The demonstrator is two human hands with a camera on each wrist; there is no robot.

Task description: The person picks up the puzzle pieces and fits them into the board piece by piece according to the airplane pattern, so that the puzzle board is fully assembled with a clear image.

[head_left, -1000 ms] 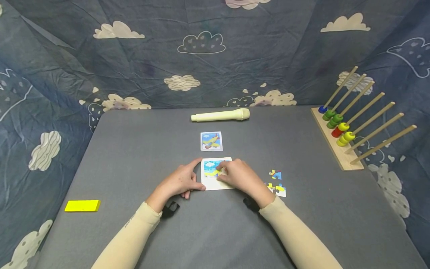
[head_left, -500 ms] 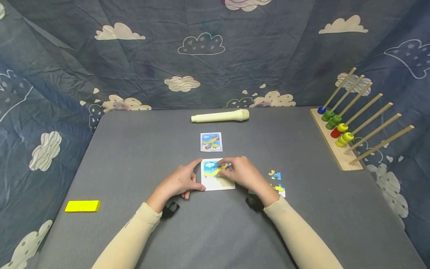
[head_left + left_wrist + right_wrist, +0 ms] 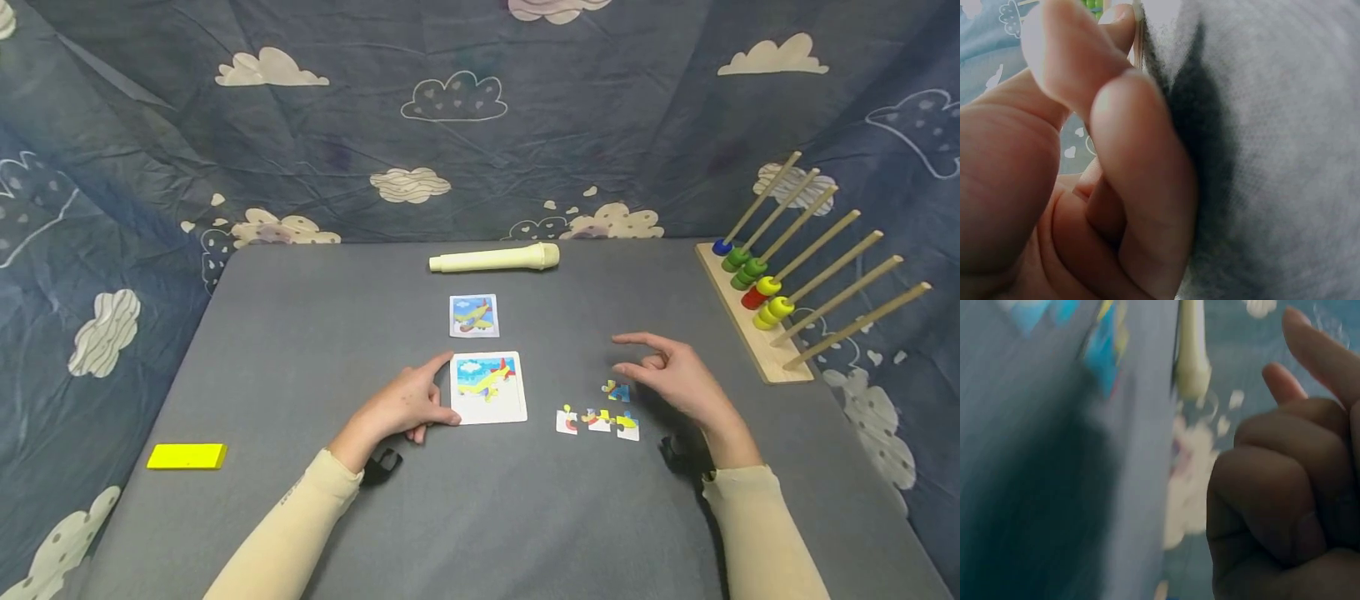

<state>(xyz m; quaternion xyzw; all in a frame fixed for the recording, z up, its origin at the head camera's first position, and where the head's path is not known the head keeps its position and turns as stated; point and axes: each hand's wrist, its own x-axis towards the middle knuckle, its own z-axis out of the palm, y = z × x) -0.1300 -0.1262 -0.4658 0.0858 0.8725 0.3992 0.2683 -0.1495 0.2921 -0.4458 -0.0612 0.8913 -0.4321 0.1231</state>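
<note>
A white puzzle board (image 3: 491,412) lies mid-table in the head view, its upper part filled with joined pieces of a yellow plane under blue sky. My left hand (image 3: 401,404) holds the board by its left side, index fingertip at the upper corner and thumb at the lower one. In the left wrist view the other fingers (image 3: 1141,162) bend close over the grey cloth. To the right lie several loose jigsaw pieces (image 3: 627,426). Above and beyond them hovers my right hand (image 3: 678,379), thumb and index finger spread apart with nothing between them, the remaining fingers bent.
Behind the board lies a small plane picture card (image 3: 474,317). A cream toy microphone (image 3: 493,258) rests near the back edge. On the right stands a wooden peg stand (image 3: 757,333) with coloured beads and tall rods. A yellow block (image 3: 187,456) sits at the left.
My right hand has left the board and moved right, over past the loose pieces. A red-and-yellow part of the plane now shows at the picture's right. My left hand stays put.
</note>
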